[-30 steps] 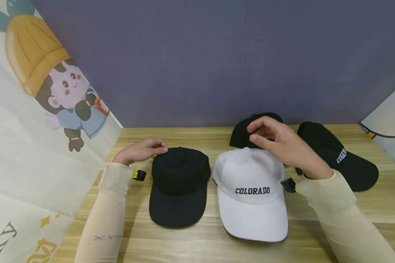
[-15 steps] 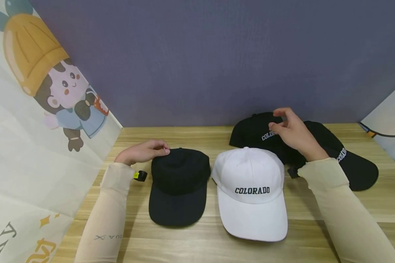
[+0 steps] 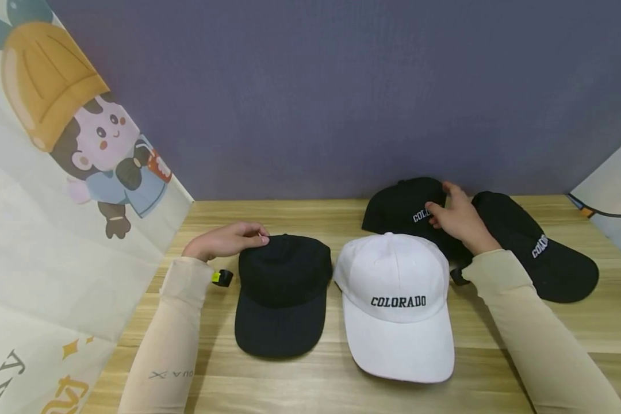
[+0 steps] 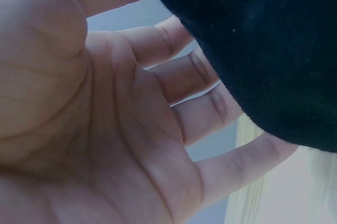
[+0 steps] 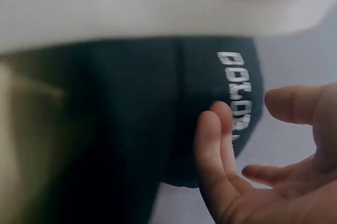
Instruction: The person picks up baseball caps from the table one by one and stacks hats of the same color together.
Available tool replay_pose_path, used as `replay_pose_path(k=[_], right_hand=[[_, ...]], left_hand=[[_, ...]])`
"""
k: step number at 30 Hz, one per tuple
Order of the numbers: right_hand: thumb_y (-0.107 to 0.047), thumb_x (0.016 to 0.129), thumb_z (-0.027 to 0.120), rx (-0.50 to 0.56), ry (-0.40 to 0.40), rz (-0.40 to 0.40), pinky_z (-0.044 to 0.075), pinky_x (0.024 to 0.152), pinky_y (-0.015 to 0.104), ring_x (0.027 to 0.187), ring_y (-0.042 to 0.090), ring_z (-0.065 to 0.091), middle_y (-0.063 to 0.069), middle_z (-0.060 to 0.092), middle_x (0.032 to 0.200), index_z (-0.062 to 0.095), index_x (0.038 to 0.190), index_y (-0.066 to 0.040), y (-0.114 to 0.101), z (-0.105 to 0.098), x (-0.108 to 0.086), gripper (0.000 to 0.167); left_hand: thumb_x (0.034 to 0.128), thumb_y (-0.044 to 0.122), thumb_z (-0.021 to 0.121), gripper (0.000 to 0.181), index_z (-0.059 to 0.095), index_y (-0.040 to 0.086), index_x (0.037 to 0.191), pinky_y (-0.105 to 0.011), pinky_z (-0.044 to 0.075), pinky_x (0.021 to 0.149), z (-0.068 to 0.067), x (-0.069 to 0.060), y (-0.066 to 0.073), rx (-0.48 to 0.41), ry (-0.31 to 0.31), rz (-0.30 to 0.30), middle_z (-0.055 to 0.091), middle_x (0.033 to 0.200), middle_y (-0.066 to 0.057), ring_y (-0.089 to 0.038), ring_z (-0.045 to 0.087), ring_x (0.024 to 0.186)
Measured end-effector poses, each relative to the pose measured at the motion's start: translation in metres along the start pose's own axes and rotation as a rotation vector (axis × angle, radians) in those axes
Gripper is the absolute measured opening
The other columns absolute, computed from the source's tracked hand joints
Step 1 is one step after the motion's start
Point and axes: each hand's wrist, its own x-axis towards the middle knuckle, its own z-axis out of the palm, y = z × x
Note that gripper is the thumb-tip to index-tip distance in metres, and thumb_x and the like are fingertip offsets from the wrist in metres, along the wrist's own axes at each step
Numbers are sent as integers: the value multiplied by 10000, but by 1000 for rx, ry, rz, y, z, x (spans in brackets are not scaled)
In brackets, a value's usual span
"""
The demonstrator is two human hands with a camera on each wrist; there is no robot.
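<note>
The head view is evenly lit by soft, diffuse light and mostly crisp; faint shadows lie on the wooden table [image 3: 290, 394] beside both sleeves [image 3: 543, 333]; the white cap [image 3: 398, 351] is brightest, while the near-left black cap [image 3: 284, 276] loses its folds to darkness; the left wrist view is dim and bluish, with the left hand [image 4: 121, 124] shaded against a washed-out lower right; the right wrist view is hazy, with heavy blur across its top and left, softening the farthest black cap [image 5: 205, 66] and the right hand [image 5: 274, 192].
</note>
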Motion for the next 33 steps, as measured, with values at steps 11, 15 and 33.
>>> replay_pose_path(k=[11,15,33], right_hand=[[-522,1060,380,-3,98,55,510,605,261,627,156,631,355,124,1646,-35,1629,-8,12,13,4,872],[-575,1038,392,36,99,77,505,616,248,656,144,600,354,218,1612,-63,1634,-50,17,14,6,915],[-657,955,555,172,-10,130,516,633,234,702,112,517,320,266,1568,-216,1606,-195,28,11,10,1110]], left_hand=[[1080,342,524,306,619,141,1290,-514,432,1091,1,0,2,-8,-10,4,600,1357,-91,-285,551,1278],[1082,341,520,306,616,141,1292,-510,437,1084,1,1,2,-9,-15,5,598,1358,-91,-283,554,1270],[1080,349,523,295,624,142,1265,-499,440,1069,3,3,-3,-15,-26,20,605,1330,-86,-270,559,1242]])
